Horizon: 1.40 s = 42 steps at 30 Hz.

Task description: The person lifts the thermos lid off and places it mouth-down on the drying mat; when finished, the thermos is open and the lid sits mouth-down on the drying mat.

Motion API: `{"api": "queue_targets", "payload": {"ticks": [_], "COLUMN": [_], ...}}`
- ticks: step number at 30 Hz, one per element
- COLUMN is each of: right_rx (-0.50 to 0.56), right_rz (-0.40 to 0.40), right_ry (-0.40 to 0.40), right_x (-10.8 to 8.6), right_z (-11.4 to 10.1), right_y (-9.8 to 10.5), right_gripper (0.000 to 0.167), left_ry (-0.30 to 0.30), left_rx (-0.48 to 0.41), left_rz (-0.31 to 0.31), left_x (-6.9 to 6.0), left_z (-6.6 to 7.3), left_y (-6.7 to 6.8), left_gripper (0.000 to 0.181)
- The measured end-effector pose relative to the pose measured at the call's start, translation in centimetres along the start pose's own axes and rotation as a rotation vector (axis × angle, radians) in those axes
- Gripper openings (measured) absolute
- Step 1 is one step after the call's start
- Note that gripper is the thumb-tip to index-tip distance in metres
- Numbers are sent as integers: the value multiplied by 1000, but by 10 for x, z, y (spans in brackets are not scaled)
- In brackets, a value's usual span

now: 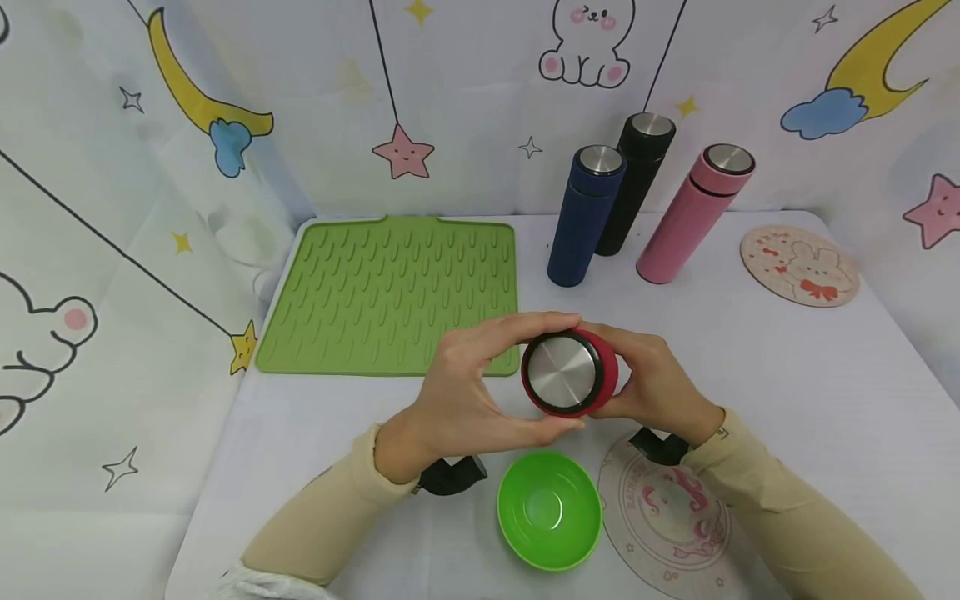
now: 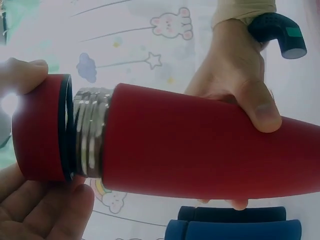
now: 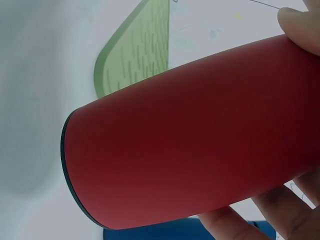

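In the head view my left hand (image 1: 468, 392) holds the steel-topped cap (image 1: 562, 372) of a red bottle, thumb and fingers on opposite sides. My right hand (image 1: 656, 375) is just beside it, gripping the bottle's body. The left wrist view shows the red cap (image 2: 42, 130) off the steel threaded neck (image 2: 90, 132), a narrow gap between them. There my right hand (image 2: 235, 70) wraps the red body (image 2: 200, 145). In the right wrist view the body (image 3: 190, 135) fills the middle, with its dark-rimmed base at left and right-hand fingers (image 3: 280, 215) at its right end.
Blue (image 1: 581, 221), black (image 1: 633, 187) and pink (image 1: 693, 217) bottles stand at the back. A green mat (image 1: 397, 300) lies back left, a round rabbit coaster (image 1: 798, 265) back right. Nearer are a green bowl (image 1: 550, 512) and a round printed mat (image 1: 667, 517), partly under the right forearm.
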State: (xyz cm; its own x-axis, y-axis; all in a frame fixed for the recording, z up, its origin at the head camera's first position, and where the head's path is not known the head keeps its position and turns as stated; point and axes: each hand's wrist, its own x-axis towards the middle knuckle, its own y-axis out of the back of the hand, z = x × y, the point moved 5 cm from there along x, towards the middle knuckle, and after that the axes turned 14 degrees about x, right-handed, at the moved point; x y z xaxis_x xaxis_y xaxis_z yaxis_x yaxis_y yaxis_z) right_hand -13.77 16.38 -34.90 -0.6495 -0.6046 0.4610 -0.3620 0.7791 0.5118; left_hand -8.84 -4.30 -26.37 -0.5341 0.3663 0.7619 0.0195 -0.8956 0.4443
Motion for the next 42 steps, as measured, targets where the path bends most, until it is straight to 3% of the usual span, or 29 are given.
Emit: {"api": "queue_targets", "payload": {"ticks": [4, 9, 15, 20, 24, 32, 38, 42], "right_rx": [7, 33, 16, 9, 44, 22, -35, -117], "right_rz": [19, 42, 82, 118, 141, 238, 335, 391], "right_ry": [-25, -74, -169, -254, -261, -349, -486, -539], "right_x": [-3, -8, -18, -29, -35, -51, -72, -87], "right_z": [2, 5, 11, 18, 23, 26, 35, 42], "right_y": [2, 6, 13, 21, 29, 47, 65, 78], "right_gripper": [92, 90, 86, 82, 83, 82, 77, 73], "left_ry": [36, 129, 247, 355, 456, 615, 826, 918], "left_rx": [-26, -53, -16, 65, 155, 234, 266, 292], "left_rz": [-8, -20, -13, -24, -35, 4, -66, -83], "left_x": [-1, -9, -24, -44, -64, -102, -128, -143], "left_z": [-2, -12, -30, -49, -64, -98, -126, -144], "left_y": [4, 13, 23, 31, 42, 66, 86, 99], "left_gripper": [76, 75, 74, 73, 72, 72, 70, 67]}}
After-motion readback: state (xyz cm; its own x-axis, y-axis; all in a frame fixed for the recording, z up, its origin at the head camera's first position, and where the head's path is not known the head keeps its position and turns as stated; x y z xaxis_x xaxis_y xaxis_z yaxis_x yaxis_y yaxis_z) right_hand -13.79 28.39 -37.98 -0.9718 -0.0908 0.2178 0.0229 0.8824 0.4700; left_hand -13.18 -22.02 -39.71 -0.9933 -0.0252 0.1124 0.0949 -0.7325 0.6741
